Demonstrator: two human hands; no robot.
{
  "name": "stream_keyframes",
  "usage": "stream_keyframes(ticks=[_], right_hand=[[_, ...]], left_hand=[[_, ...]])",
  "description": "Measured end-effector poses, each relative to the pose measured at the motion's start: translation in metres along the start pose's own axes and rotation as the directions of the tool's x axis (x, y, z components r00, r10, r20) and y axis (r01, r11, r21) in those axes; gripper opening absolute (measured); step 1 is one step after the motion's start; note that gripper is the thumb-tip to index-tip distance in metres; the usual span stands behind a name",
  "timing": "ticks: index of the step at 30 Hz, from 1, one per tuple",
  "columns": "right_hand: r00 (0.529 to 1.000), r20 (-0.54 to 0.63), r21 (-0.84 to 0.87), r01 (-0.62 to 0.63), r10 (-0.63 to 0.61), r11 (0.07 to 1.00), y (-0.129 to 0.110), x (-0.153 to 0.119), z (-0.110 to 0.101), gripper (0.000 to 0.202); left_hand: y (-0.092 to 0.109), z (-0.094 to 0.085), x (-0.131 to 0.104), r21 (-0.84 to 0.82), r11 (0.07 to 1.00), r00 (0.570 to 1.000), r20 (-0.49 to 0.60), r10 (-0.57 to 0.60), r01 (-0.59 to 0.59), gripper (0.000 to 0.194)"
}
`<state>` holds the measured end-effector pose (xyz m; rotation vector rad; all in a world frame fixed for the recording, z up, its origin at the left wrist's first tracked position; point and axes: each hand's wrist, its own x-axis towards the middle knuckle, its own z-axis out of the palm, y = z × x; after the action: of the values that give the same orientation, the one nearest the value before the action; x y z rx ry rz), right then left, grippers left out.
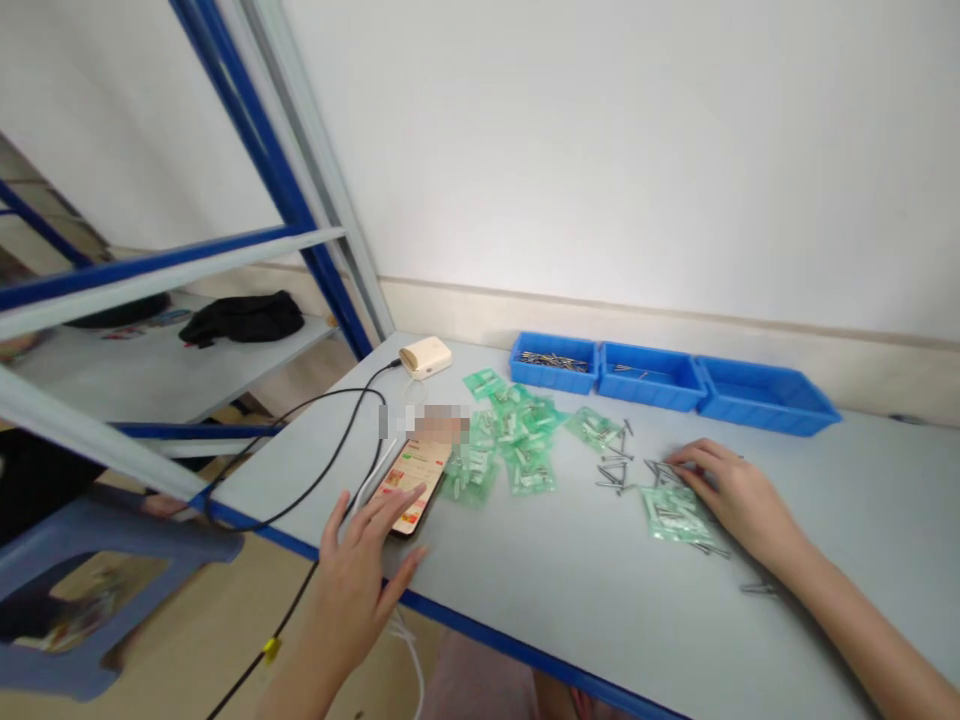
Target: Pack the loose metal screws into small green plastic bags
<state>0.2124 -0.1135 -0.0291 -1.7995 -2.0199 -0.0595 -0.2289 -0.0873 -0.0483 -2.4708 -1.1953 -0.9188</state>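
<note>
At the lower left, the left hand [358, 565] is spread and unclenched, a finger over the phone [405, 482], apparently laid flat for easy touching. At the right, the right hand [727, 488] curls beside loose screws [614, 473] and a green packet [677, 516] on the worktop [517, 570], seemingly kept within reach; whether it grips any, I can't tell.

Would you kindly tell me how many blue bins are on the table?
3: left bin, middle bin and right bin, in a row near the wall.
</note>
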Motion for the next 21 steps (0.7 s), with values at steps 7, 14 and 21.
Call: stream_keyframes(ticks=[7,14,21], right_hand=[[1.0,0.019,0.011,-0.024,0.024,1.0,-0.007,0.005,-0.002,0.022],[1.0,0.014,0.019,-0.001,0.001,1.0,-0.002,0.006,-0.004,0.016],[0.999,0.03,0.092,0.031,-0.033,0.995,-0.003,0.008,-0.002,0.014]], left_hand=[[0.053,0.01,0.065,-0.237,0.953,0.98,0.016,0.198,-0.188,0.025],[0.129,0.074,0.186,-0.302,0.837,0.82,0.223,0.527,-0.455,0.02],[0.158,0.117,0.194,-0.387,0.811,0.854,0.101,0.51,-0.439,0.015]])
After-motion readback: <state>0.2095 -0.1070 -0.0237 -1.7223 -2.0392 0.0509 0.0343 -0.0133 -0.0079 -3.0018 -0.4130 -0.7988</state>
